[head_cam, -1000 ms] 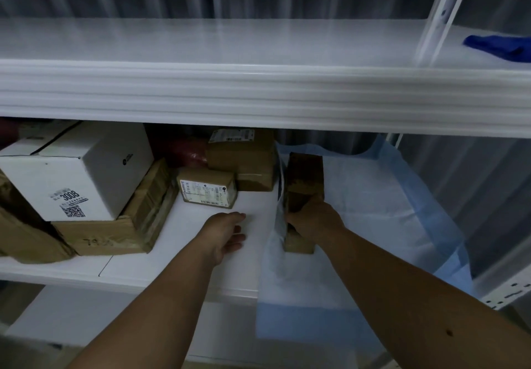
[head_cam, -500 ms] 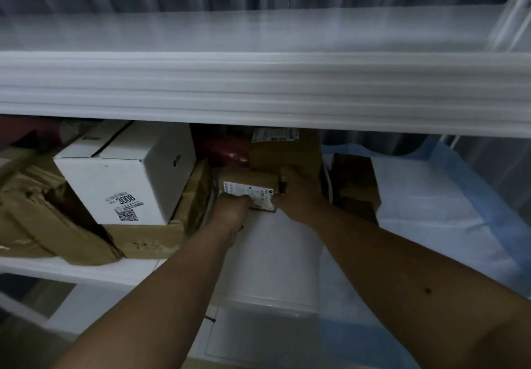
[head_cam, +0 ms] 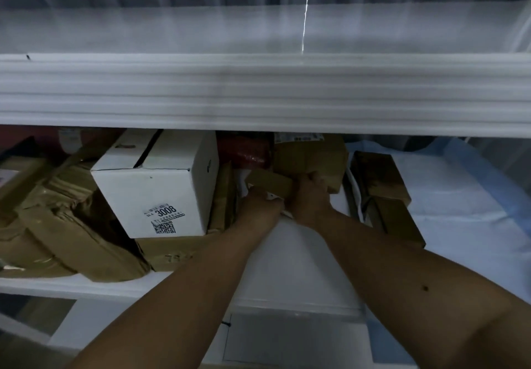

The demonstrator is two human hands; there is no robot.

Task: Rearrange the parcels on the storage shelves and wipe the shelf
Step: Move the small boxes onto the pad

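On the middle shelf [head_cam: 290, 256], my left hand [head_cam: 260, 206] and my right hand [head_cam: 309, 200] both grip a small brown labelled box [head_cam: 268, 182], tilted up off the shelf board. Right behind it stands a larger brown box [head_cam: 310, 156] with a label on top. To the left a white box marked 3008 [head_cam: 161, 184] rests on a flat brown carton [head_cam: 172, 256]. On the right a narrow brown box [head_cam: 379, 176] lies on a white and blue sheet [head_cam: 465, 210], with another brown box [head_cam: 399, 222] in front of it.
Crumpled brown paper parcels [head_cam: 51, 225] fill the shelf's left end. A red package [head_cam: 247, 150] sits at the back. The upper shelf's thick white front edge [head_cam: 258, 92] overhangs close above the parcels. A lower shelf [head_cam: 287, 337] shows beneath my arms.
My right hand let go of the narrow brown box on the sheet. Both hands moved to the small labelled box, took hold of it and tipped it up. The view shifted left.
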